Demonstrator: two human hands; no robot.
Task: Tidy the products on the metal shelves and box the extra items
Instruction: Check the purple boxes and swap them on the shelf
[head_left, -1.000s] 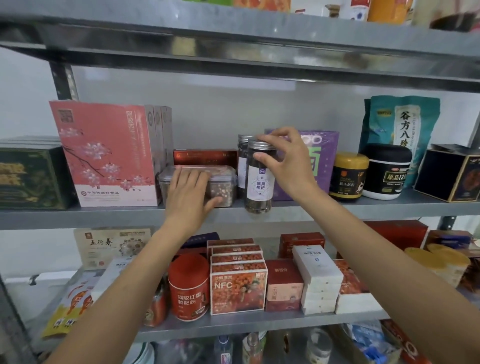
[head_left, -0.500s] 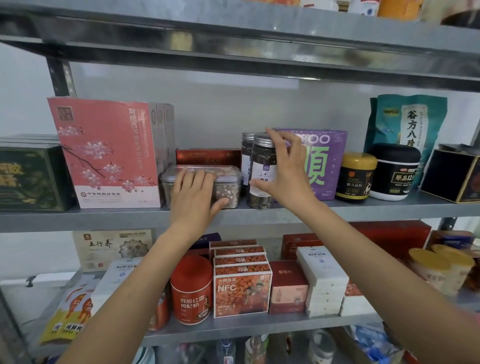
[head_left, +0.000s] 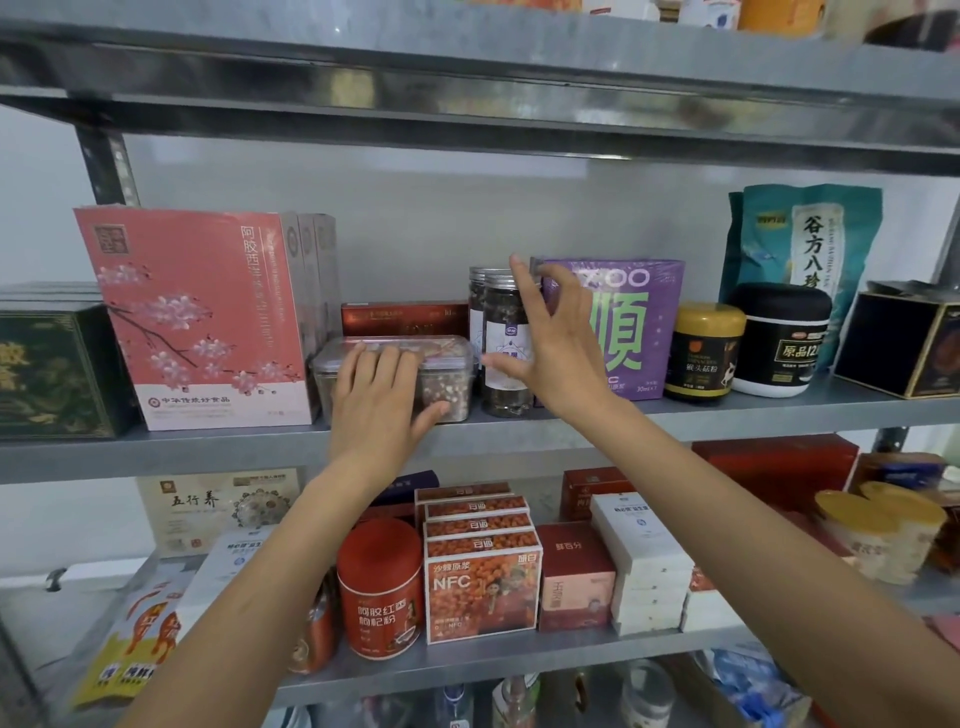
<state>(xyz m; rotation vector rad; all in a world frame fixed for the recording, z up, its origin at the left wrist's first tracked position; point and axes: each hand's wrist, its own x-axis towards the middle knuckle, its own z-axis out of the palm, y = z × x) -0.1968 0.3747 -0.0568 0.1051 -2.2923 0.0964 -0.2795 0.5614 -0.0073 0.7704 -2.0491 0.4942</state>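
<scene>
My left hand (head_left: 378, 400) lies flat, fingers straight, against the front of a clear plastic tub (head_left: 451, 384) of grains on the middle metal shelf (head_left: 208, 449). Just right of the tub stands a glass jar (head_left: 501, 353) with a silver lid and white label, a second jar close behind it. My right hand (head_left: 558, 353) is spread beside the jar, fingers straight, thumb stretched across its front; no finger curls round it. A purple box (head_left: 639, 322) stands behind that hand.
Pink blossom boxes (head_left: 202, 317) and a dark green box (head_left: 52, 369) fill the shelf's left. Yellow-lidded jar (head_left: 706, 353), black-lidded tub (head_left: 782, 340), teal bag (head_left: 815, 239) and black box (head_left: 904, 338) sit right. The lower shelf holds a red can (head_left: 379, 587), NFC boxes (head_left: 480, 582) and white boxes (head_left: 644, 561).
My right hand set the labelled jar down on the shelf beside the other jar, then let go and spread open. My left hand stayed on the plastic tub.
</scene>
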